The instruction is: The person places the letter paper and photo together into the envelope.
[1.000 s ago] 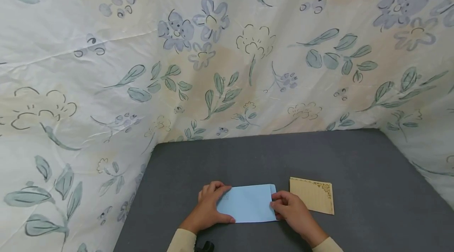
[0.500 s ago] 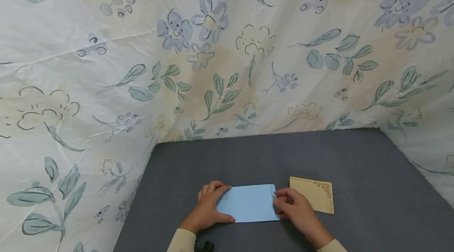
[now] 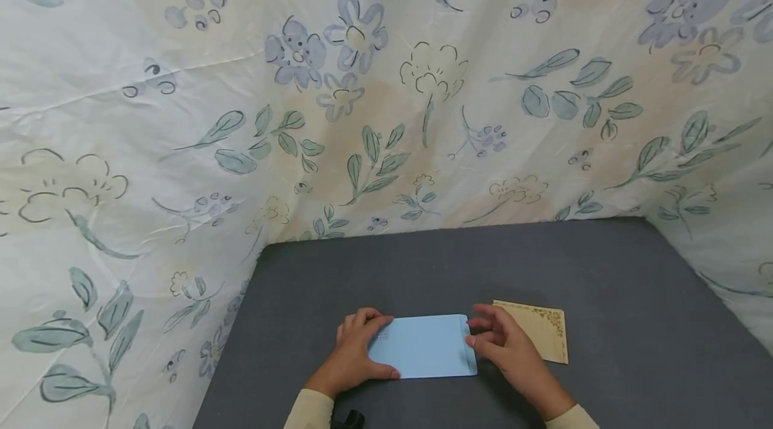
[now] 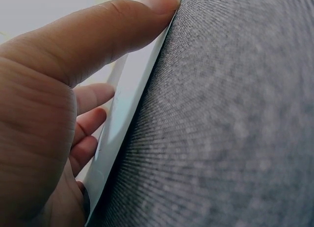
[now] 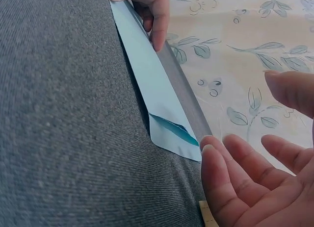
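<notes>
A light blue envelope (image 3: 425, 346) lies flat on the dark grey table, small print near its left end. My left hand (image 3: 357, 352) holds that left end, thumb (image 4: 162, 5) at the near long edge and fingers at the far edge. At the opposite end, the envelope's mouth (image 5: 176, 130) gapes slightly above a short flap (image 5: 169, 142). Beside this end is my right hand (image 3: 506, 348), its fingers loosely bent and spread, with fingertips right at the flap's edge. A tan card (image 3: 546, 333) with a brown ornamental corner lies to the right, partly hidden behind the right hand.
The dark grey table (image 3: 634, 308) ends at the back against a floral cloth (image 3: 435, 113) that also hangs at both sides. A small black object (image 3: 352, 419) shows at the bottom edge beside the left sleeve (image 3: 309, 409).
My right hand has shifted a little to the right and its fingers have spread apart, showing more of the envelope's right end. My left hand has stayed in place.
</notes>
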### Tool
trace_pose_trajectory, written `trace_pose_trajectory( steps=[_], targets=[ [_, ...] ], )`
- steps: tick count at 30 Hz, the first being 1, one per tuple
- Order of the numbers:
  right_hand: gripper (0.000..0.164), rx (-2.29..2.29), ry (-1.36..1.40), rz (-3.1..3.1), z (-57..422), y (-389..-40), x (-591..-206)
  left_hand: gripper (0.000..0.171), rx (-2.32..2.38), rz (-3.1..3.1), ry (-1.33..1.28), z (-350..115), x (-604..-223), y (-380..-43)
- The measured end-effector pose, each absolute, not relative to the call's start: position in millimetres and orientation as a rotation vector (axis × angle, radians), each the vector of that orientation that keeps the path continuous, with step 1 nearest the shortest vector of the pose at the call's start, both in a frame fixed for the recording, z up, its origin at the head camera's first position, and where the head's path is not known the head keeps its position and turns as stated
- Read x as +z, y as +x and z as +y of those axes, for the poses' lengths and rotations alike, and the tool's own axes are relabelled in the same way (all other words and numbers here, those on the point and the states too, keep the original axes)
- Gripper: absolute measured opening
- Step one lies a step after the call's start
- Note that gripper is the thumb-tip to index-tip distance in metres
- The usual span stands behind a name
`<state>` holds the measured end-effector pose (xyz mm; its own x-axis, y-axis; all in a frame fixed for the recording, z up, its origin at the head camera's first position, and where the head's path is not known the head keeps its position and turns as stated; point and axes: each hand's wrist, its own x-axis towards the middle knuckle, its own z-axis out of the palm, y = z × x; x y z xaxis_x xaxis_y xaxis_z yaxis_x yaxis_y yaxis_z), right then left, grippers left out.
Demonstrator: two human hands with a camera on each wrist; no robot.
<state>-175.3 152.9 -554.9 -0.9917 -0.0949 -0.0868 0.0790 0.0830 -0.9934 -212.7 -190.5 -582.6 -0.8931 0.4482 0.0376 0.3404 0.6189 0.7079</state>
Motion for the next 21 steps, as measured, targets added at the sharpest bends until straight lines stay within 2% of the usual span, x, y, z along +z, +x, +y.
trace_pose_trajectory(
  steps=[21],
  targets=[
    [0.069,-1.961,-0.012,2.415,176,-180,-556,0.097,1.123,2.711,0.648,-188,-582,-213]
  ],
)
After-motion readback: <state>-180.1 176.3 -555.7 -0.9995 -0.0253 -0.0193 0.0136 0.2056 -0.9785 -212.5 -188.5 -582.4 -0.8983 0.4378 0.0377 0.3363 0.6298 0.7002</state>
